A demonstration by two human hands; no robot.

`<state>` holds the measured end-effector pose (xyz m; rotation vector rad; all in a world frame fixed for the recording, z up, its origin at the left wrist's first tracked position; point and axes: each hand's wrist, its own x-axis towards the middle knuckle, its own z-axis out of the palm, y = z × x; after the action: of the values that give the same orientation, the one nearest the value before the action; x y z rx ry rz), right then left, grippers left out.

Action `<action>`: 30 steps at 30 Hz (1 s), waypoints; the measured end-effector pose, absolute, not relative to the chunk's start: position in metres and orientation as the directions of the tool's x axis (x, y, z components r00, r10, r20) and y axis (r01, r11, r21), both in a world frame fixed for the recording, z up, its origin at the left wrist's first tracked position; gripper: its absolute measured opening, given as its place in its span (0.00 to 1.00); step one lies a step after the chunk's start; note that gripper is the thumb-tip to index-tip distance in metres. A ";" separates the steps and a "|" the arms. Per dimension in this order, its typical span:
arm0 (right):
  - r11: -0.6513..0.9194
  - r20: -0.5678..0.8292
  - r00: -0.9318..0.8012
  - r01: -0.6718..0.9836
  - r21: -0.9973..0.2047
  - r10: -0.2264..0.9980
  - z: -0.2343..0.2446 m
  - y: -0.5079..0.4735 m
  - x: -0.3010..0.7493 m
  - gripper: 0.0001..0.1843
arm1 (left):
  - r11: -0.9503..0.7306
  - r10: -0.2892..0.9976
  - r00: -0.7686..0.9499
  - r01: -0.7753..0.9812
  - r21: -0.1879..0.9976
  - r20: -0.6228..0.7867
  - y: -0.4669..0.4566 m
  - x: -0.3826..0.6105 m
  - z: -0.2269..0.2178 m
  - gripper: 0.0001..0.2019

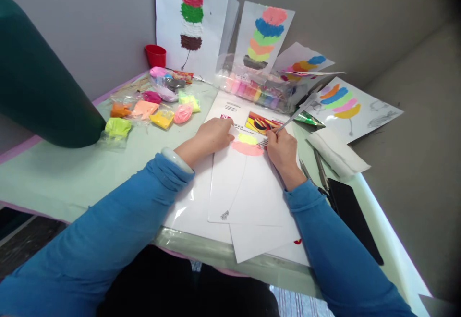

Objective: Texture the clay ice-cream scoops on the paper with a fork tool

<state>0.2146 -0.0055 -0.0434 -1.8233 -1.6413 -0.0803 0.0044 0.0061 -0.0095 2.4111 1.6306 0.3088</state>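
Observation:
My right hand (283, 150) is closed round a metal fork (288, 123), whose tines rest on a pink clay patch (247, 149) spread on a white sheet (248, 187). A yellow-green clay patch (248, 138) lies just above the pink one. My left hand (215, 134) lies on the sheet's upper left with its fingers curled under, pressing the paper down. Both arms wear blue sleeves, and a pale bangle sits on the left wrist.
Bags of coloured clay (151, 108) lie at the back left near a red cup (155, 55). A clear box of clay sticks (255, 89) stands behind the sheet. Finished clay pictures (340, 101) lean on the wall and lie at right. A dark green cone (39, 81) juts in from the left.

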 end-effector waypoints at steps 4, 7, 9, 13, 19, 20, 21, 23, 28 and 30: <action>0.022 0.479 0.216 0.896 -0.443 0.851 -0.044 -0.005 0.215 0.16 | -0.373 0.926 0.372 0.881 0.291 0.062 0.007 0.004 -0.011 0.21; 0.007 0.466 0.219 0.900 -0.436 0.858 -0.043 -0.005 0.214 0.17 | -0.385 0.922 0.378 0.877 0.287 0.080 0.007 0.004 -0.012 0.21; -0.013 0.446 0.227 0.902 -0.432 0.866 -0.043 -0.006 0.214 0.17 | -0.389 0.921 0.382 0.876 0.285 0.083 0.007 0.004 -0.012 0.21; -0.029 0.441 0.233 0.906 -0.421 0.867 -0.042 -0.006 0.213 0.17 | -0.390 0.920 0.386 0.876 0.283 0.073 0.007 0.004 -0.011 0.22; -0.016 0.497 0.240 0.911 -0.413 0.834 -0.043 -0.007 0.216 0.18 | -0.375 0.925 0.377 0.881 0.287 0.053 0.007 0.004 -0.010 0.22; -0.001 0.517 0.243 0.906 -0.423 0.821 -0.043 -0.007 0.217 0.18 | -0.378 0.924 0.379 0.881 0.286 0.054 0.007 0.004 -0.010 0.22; 0.023 0.536 0.240 0.899 -0.438 0.810 -0.044 -0.007 0.217 0.18 | -0.382 0.922 0.382 0.879 0.285 0.056 0.007 0.004 -0.010 0.22; 0.092 0.567 0.224 0.876 -0.474 0.793 -0.045 -0.008 0.216 0.17 | -0.383 0.922 0.384 0.879 0.284 0.056 0.007 0.004 -0.011 0.22; 0.204 0.585 0.180 0.823 -0.529 0.791 -0.047 -0.008 0.212 0.16 | -0.376 0.926 0.372 0.887 0.267 0.067 0.007 0.005 -0.011 0.22; 0.220 0.582 0.165 0.817 -0.533 0.796 -0.047 -0.008 0.211 0.15 | -0.371 0.928 0.368 0.891 0.262 0.063 0.007 0.005 -0.010 0.22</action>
<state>0.2107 -0.0085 -0.0465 -1.5511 -1.6048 -0.0296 0.0053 0.0066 -0.0102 2.4410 1.6429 0.2978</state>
